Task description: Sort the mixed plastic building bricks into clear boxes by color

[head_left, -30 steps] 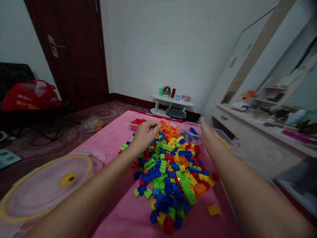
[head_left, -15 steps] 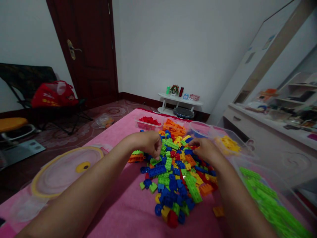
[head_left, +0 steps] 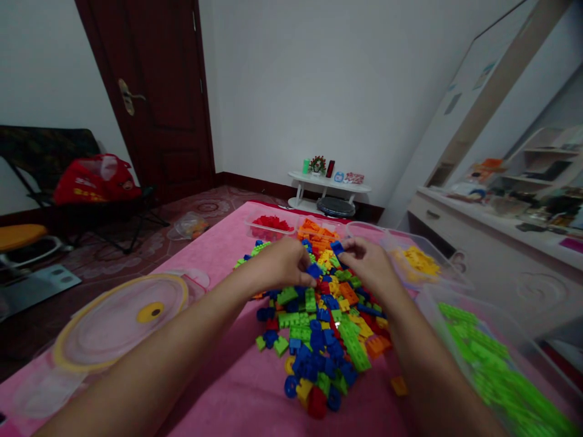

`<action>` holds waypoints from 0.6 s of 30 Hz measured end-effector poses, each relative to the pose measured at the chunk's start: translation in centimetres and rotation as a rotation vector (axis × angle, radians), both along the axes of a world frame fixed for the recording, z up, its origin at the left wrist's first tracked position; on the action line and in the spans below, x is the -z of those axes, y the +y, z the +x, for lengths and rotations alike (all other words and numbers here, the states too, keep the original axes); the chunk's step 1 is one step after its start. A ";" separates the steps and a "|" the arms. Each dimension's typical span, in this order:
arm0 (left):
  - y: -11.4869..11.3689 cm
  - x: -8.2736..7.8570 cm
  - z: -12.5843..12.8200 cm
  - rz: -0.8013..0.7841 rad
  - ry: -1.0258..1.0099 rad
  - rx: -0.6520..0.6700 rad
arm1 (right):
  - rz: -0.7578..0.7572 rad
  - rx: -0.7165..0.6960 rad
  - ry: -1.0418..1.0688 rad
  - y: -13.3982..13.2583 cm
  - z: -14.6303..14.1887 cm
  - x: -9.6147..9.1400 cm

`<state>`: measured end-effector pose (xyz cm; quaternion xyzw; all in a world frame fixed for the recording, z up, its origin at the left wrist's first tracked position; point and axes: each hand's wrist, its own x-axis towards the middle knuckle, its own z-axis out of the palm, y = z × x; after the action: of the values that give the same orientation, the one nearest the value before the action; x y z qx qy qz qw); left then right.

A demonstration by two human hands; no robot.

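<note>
A heap of mixed toy building bricks (head_left: 319,340) in blue, green, yellow, red and orange lies on a pink cloth (head_left: 237,370). Over the heap's left part, my left hand (head_left: 285,264) pinches a blue brick (head_left: 314,271) between thumb and fingers. Across from it, my right hand (head_left: 367,261) grips another blue brick (head_left: 337,248) in its fingertips, just above the heap. Both bricks are partly covered by the fingers.
Behind the heap stand clear tubs of red bricks (head_left: 272,223) and orange bricks (head_left: 314,232). To the right are tubs with yellow bricks (head_left: 419,261) and green bricks (head_left: 492,358). A round yellow-rimmed lid (head_left: 109,325) lies at the left. One orange brick (head_left: 399,386) sits apart.
My left hand has lifted off the heap and moved right, now with a blue brick showing. A blue brick has come up in my right hand. Some bricks beneath have shifted.
</note>
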<state>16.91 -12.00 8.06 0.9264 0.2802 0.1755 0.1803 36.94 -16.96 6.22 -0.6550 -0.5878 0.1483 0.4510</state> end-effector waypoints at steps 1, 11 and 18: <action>0.6 -0.2 -0.2 -0.013 -0.109 -0.046 | 0.022 -0.050 0.222 0.0 -1.1 0.0; 1.4 0.8 0.8 0.010 -0.245 -0.122 | -0.131 -0.268 1.285 -0.2 -6.4 1.2; 3.8 1.3 -0.3 0.001 -0.232 -0.115 | -0.091 -0.122 1.342 0.4 -4.2 0.9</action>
<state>16.60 -8.16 6.77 0.8823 0.3099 0.2917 0.2009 32.75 -16.58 5.27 -0.4049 -0.2096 0.5730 0.6810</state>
